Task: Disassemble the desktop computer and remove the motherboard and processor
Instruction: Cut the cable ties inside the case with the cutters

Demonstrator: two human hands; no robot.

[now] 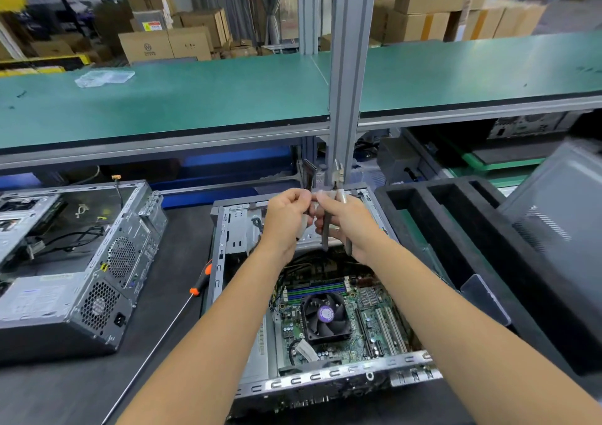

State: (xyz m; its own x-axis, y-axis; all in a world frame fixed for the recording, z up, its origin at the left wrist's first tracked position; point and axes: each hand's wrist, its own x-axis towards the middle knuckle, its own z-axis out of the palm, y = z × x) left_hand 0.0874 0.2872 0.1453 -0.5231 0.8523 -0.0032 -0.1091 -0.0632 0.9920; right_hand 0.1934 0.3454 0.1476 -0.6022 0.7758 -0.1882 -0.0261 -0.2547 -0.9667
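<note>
An open desktop case (224, 248) lies on the dark bench in front of me. Inside it sits the green motherboard (365, 336) with a black CPU fan (324, 317) over the processor. Both hands are raised above the case's far end. My left hand (286, 219) pinches a flat cable with a dark connector (309, 172) sticking up. My right hand (345, 226) grips grey-handled pliers (338, 180), jaws pointing up beside the connector.
An orange-handled screwdriver (200, 281) leans at the case's left side. A second opened case (97, 271) lies on the left. Black foam trays (456, 229) and a grey side panel (560, 203) stand on the right. A green shelf (195, 99) and an aluminium post (348, 82) rise behind.
</note>
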